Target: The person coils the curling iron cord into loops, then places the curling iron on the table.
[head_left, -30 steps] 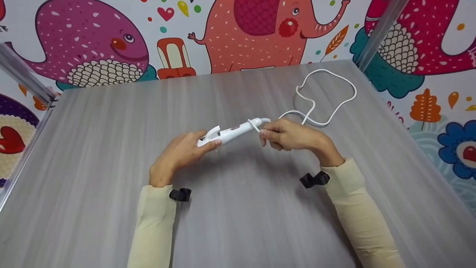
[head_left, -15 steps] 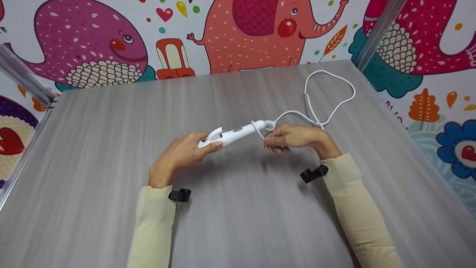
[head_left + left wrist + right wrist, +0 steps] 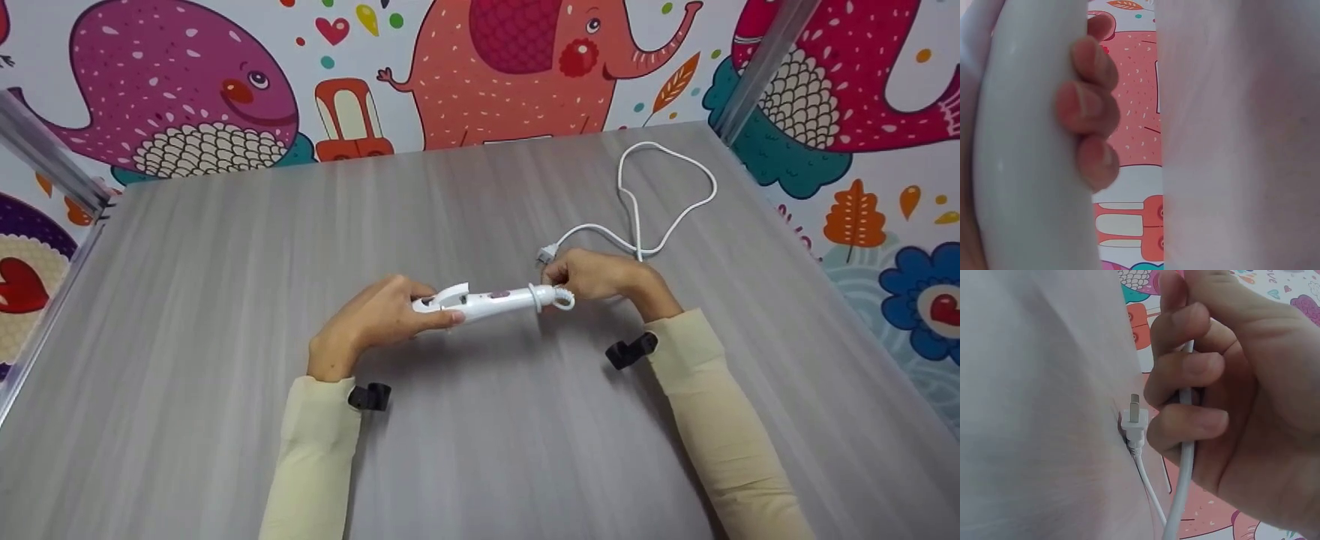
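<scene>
A white curling iron (image 3: 495,302) lies nearly level above the table, its raised clamp lever (image 3: 454,294) at the left. My left hand (image 3: 375,319) grips the iron's left part; in the left wrist view its fingertips (image 3: 1090,109) curl round the smooth white body. The white power cord (image 3: 1186,464) loops round the handle's right end. Just behind that end, my right hand (image 3: 600,279) holds the cord, with several fingers (image 3: 1188,374) curled over it in the right wrist view. Its fingertips are partly hidden behind the handle in the head view.
The two-pin plug (image 3: 548,253) lies on the grey table (image 3: 225,247) just beyond my right hand. From it, the rest of the cord (image 3: 679,232) runs in a wide loop toward the back right. A wall with printed animals (image 3: 517,75) borders the table's far edge.
The curling iron's handle end has swung down toward me and is more level. My right hand has shifted behind that end, the cord loop sits closer round it, and the plug has come into sight.
</scene>
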The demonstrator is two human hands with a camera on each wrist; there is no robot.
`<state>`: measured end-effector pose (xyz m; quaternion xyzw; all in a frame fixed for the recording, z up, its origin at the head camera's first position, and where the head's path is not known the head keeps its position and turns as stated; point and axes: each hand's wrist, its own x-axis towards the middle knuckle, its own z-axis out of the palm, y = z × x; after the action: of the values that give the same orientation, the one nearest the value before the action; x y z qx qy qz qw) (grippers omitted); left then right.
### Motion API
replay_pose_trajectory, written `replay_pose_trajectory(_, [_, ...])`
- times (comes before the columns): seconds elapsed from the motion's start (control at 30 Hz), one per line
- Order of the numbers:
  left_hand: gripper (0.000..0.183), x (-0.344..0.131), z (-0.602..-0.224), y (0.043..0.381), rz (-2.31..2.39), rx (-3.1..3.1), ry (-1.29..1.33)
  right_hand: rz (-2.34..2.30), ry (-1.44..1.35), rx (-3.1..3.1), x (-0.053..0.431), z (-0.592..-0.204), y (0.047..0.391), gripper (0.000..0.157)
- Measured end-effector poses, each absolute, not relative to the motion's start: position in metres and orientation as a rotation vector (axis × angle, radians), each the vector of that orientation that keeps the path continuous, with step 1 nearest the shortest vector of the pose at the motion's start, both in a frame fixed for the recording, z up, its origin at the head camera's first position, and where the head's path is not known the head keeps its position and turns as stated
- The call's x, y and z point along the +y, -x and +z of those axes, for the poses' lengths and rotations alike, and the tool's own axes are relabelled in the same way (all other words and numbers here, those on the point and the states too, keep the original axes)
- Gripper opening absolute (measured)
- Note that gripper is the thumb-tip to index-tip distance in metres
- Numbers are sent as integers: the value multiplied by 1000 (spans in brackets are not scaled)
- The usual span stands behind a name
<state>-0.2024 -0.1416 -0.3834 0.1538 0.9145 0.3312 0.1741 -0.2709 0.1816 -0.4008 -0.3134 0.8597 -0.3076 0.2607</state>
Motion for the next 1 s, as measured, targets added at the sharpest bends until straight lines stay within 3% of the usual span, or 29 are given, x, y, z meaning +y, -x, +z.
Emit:
replay_pose_trajectory(0.57, [39,-132,-390,201,879,2552,-495,-756,870,2416,185,-400,271,6])
replay_pose_trajectory(1.0, [40,-120,-395,204,823,2514,-552,-708,912,2839,173,-386,263,22])
